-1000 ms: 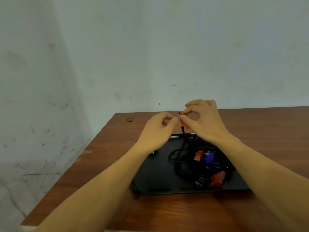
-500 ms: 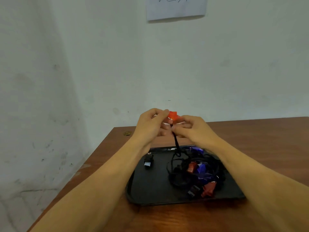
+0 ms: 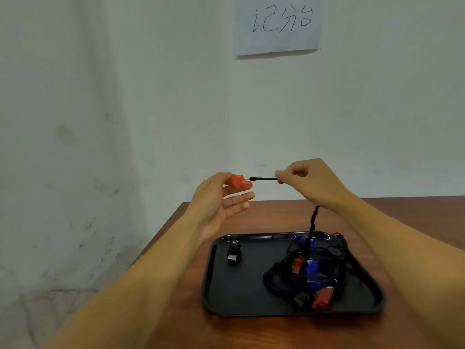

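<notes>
My left hand (image 3: 221,197) pinches a small red whistle (image 3: 239,182) between thumb and forefinger, its other fingers stretched out below. A black cord (image 3: 264,178) runs taut from the whistle to my right hand (image 3: 309,182), which pinches it with curled fingers. The rest of the cord (image 3: 313,220) hangs from under my right hand down into a black tray (image 3: 241,293) on the brown table (image 3: 251,331). Both hands are raised well above the tray.
On the tray lies a tangled heap of black cords with red and blue whistles (image 3: 309,275), and a lone black whistle (image 3: 232,253) at its left. A paper sign (image 3: 276,23) hangs on the white wall. The table's left edge is close to the tray.
The hands were together at the red whistle; now they have drawn apart, the left with the whistle, the right along the cord, pulling it straight. The view has tilted upward.
</notes>
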`<state>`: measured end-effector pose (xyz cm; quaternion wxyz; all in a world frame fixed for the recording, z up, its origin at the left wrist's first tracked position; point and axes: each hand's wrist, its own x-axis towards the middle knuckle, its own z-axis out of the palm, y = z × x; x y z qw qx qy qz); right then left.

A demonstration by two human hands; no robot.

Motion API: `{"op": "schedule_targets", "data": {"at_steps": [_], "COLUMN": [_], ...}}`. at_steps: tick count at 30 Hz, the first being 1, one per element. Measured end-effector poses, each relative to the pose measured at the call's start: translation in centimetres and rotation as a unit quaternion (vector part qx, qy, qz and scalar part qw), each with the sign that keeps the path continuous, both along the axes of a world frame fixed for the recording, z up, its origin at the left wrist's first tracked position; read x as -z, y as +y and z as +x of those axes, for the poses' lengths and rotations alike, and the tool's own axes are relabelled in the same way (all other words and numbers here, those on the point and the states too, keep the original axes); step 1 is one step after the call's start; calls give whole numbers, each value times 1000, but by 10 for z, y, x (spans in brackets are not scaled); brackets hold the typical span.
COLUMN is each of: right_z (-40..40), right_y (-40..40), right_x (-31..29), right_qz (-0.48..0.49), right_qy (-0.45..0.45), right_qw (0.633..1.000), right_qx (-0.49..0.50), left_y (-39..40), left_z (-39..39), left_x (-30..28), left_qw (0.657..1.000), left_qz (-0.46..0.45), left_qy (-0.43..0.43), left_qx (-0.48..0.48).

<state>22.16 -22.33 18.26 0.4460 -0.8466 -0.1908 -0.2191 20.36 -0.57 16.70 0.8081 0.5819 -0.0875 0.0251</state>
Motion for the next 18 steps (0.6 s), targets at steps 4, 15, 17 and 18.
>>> {"op": "schedule_targets", "data": {"at_steps": [4, 15, 17, 18], "right_z": [10, -5, -24, -29], "right_y": [-19, -7, 31, 43], "right_x": [-7, 33, 42, 47], "right_qz": [-61, -133, -11, 41], "right_qy": [-19, 47, 85, 106], "right_qw": [993, 990, 991, 983], "right_qx": [97, 21, -105, -142], "left_y": [10, -6, -14, -16], "left_z": [-5, -11, -12, -12], "left_x": [-4, 16, 20, 23], "left_qw": [999, 991, 990, 990], "left_qz": [-27, 128, 128, 125], "left_qy": [0, 8, 5, 7], "left_qx": [-21, 45, 58, 61]}}
